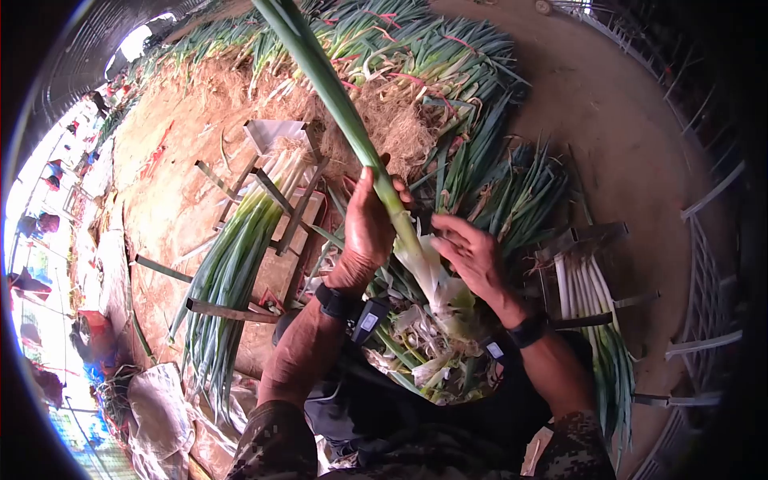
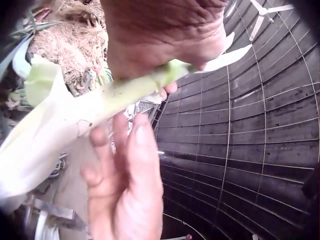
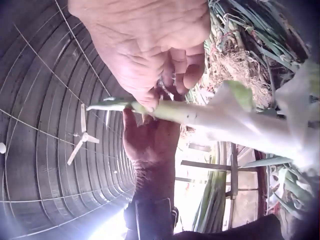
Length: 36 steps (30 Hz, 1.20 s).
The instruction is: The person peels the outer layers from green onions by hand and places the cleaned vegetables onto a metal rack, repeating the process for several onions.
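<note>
A long green onion [image 1: 336, 104] slants up and away from me, with its green top far out and its pale lower end toward my lap. My left hand [image 1: 368, 220] grips it around the stem, fingers wrapped behind. Loose, whitish outer leaf layers [image 1: 436, 284] flare from its lower end. Beside the stem, my right hand [image 1: 476, 260] has loosely spread fingers close to the pale part. In the left wrist view, that right hand [image 2: 127, 185] shows its palm and relaxed fingers just below the stem. The right wrist view shows the left hand [image 3: 152, 142] behind the stem.
Bundled green onions [image 1: 240, 232] lie in a metal rack at left, and more onions [image 1: 588, 296] in a rack at right. A large rooted pile [image 1: 400, 72] spreads ahead on the dirt floor. Peeled scraps [image 1: 432, 376] heap up before my lap.
</note>
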Motion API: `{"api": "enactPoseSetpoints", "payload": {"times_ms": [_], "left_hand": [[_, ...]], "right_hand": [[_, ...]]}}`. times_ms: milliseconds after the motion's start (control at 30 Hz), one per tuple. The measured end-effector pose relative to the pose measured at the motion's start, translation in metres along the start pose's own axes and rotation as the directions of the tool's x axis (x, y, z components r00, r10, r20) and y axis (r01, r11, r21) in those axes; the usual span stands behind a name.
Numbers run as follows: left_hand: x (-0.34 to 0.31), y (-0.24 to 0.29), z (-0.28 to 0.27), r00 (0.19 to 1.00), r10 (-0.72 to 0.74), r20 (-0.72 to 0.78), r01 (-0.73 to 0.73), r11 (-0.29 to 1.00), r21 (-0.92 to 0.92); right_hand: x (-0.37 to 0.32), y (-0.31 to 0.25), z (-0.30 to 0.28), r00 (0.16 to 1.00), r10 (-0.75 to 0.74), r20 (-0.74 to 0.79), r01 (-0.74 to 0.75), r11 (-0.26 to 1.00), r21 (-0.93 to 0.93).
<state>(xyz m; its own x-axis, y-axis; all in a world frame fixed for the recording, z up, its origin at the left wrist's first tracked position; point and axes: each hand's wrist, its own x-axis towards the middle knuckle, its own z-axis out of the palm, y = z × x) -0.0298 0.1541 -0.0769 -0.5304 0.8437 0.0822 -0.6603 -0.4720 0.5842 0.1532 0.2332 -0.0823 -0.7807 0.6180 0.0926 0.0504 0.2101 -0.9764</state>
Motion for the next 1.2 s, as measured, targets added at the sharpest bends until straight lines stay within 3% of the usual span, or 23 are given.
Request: {"api": "enactPoseSetpoints", "payload": {"times_ms": [100,200,267,333,400,500,533,600,667,733,767,867,900,1000,1100,1200], "left_hand": [[-0.004,-0.007,0.009,0.999,-0.038,-0.016,0.038,0.999,-0.019],[-0.005,-0.004,0.007,1.0,-0.01,-0.007,0.01,1.0,-0.024],[-0.006,0.009,0.003,0.999,0.004,-0.042,-0.005,1.0,-0.024],[0.002,0.023,-0.003,0.996,0.052,-0.067,-0.054,0.998,-0.02],[0.007,0.036,-0.017,0.991,0.088,-0.102,-0.09,0.996,-0.023],[0.005,0.048,-0.022,0.989,0.12,-0.089,-0.12,0.993,0.015],[0.004,0.049,-0.022,0.99,0.124,-0.064,-0.123,0.992,0.022],[-0.001,0.045,-0.02,0.994,0.109,0.019,-0.108,0.994,-0.035],[-0.004,0.042,-0.013,0.989,0.091,0.118,-0.082,0.994,-0.077],[-0.008,0.037,-0.008,0.975,0.077,0.207,-0.055,0.993,-0.108],[-0.009,0.039,-0.001,0.993,-0.003,0.115,0.015,0.994,-0.107],[-0.007,0.048,-0.004,0.995,-0.044,0.086,0.053,0.994,-0.1],[-0.006,0.052,-0.002,0.998,-0.061,0.019,0.062,0.996,-0.062],[0.002,0.066,-0.017,1.0,0.004,0.021,-0.004,1.0,-0.008],[0.017,0.08,-0.043,0.992,0.123,-0.034,-0.121,0.992,0.039],[0.02,0.083,-0.057,0.984,0.14,-0.108,-0.141,0.99,0.007]], "right_hand": [[0.024,-0.01,0.026,0.953,-0.297,-0.055,0.293,0.954,-0.06],[0.027,-0.004,0.033,0.946,-0.316,-0.074,0.302,0.94,-0.159],[0.009,-0.003,0.03,0.906,-0.421,0.056,0.419,0.867,-0.27],[-0.022,0.01,0.026,0.896,-0.386,0.218,0.442,0.812,-0.382],[-0.054,0.041,0.009,0.865,-0.252,0.434,0.437,0.804,-0.403],[-0.067,0.05,-0.002,0.935,-0.007,0.355,0.175,0.878,-0.445],[-0.061,0.055,0.0,0.974,0.077,0.211,0.005,0.932,-0.362],[-0.037,-0.003,0.014,0.979,-0.092,0.184,0.123,0.979,-0.162],[-0.02,-0.047,0.022,0.964,-0.003,0.267,0.07,0.968,-0.242],[0.001,-0.039,0.045,0.922,-0.328,0.207,0.372,0.899,-0.231],[0.007,-0.033,0.051,0.859,-0.479,0.179,0.51,0.829,-0.231],[0.004,-0.02,0.04,0.872,-0.176,0.456,0.382,0.827,-0.412],[-0.006,-0.013,0.045,0.862,-0.341,0.375,0.484,0.777,-0.404],[-0.034,0.0,0.029,0.891,-0.21,0.402,0.405,0.765,-0.5],[-0.071,0.015,0.005,0.923,-0.051,0.382,0.235,0.86,-0.454],[-0.09,0.012,-0.005,0.94,-0.038,0.34,0.213,0.843,-0.494]]}}
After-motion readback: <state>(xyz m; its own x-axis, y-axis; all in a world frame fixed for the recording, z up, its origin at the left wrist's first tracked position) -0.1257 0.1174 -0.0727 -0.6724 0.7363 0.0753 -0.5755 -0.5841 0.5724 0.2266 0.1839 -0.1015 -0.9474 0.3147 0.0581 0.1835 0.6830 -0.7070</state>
